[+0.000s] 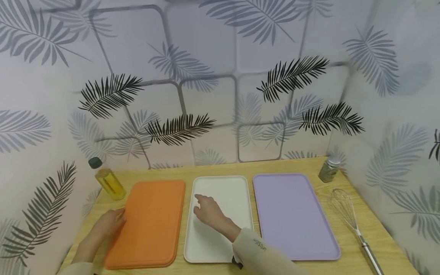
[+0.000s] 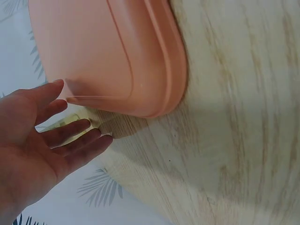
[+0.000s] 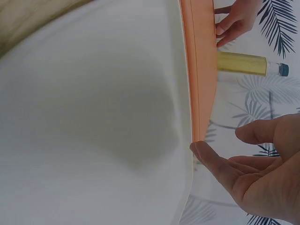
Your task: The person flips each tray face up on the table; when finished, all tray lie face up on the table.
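Observation:
Three rectangular trays lie side by side: an orange tray (image 1: 149, 221), a white tray (image 1: 220, 236) and a purple tray (image 1: 293, 217). My left hand (image 1: 108, 225) is at the orange tray's left edge. In the left wrist view, the left fingers (image 2: 70, 136) are loosely spread, with the thumb and forefinger right at the tray's rounded edge. Above the white tray hovers my right hand (image 1: 209, 210), its forefinger pointing toward the far left. The right wrist view shows that hand (image 3: 262, 173) with thumb apart and the other fingers loosely bent, holding nothing.
At the back left stands a bottle of yellow liquid (image 1: 110, 184) with a dark green cap. A small lidded jar (image 1: 329, 170) is at the back right, and a whisk (image 1: 357, 231) lies along the right side. A leaf-patterned wall (image 1: 213, 99) borders the wooden table (image 1: 220, 171).

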Demonstrator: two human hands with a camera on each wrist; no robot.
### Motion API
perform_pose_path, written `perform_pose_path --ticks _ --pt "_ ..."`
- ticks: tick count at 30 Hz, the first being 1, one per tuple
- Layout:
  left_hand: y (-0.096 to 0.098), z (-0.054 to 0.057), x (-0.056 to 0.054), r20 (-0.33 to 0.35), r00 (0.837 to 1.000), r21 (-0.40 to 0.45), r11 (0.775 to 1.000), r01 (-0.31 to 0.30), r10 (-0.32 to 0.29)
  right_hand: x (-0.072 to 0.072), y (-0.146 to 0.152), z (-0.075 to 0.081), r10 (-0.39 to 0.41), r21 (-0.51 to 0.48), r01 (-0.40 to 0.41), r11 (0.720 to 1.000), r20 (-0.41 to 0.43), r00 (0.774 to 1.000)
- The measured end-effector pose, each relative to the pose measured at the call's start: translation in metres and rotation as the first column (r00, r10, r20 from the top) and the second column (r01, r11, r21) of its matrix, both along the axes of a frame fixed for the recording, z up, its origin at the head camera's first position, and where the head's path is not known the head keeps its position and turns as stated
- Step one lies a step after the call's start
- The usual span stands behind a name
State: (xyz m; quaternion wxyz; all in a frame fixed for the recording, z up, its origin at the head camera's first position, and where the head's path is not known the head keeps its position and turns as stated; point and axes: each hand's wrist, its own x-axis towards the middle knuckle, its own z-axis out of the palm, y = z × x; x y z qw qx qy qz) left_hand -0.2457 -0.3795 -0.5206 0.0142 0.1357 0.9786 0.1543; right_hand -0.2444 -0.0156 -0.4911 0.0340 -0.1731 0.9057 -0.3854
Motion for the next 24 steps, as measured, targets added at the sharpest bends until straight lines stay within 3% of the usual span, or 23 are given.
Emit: perform_pose_path --ticks 4,10,15,21,24 --pt "0.0 0.0 0.003 -0.019 1.0 -0.028 1.0 -0.005 0.004 0.002 -0.021 -0.001 0.034 0.008 -0.035 0.999 0.007 0.999" --pt "0.004 -0.001 0.004 -0.041 0.999 0.032 0.999 0.002 -0.001 0.001 -0.041 0.0 0.076 -0.012 -0.076 0.997 0.001 0.997" --pt "0.008 0.002 0.002 -0.033 0.999 0.045 0.999 -0.011 0.013 -0.003 -0.051 -0.005 0.082 -0.019 -0.081 0.997 0.042 0.996" --pt "0.012 0.01 0.002 0.012 1.0 0.014 1.0 -0.023 0.023 -0.011 -0.064 -0.018 0.059 0.04 -0.066 0.997 0.139 0.988" --pt "0.013 0.013 0.002 0.064 0.996 0.012 0.998 -0.064 0.063 -0.012 -0.069 -0.02 0.056 0.093 -0.072 0.993 0.156 0.986"
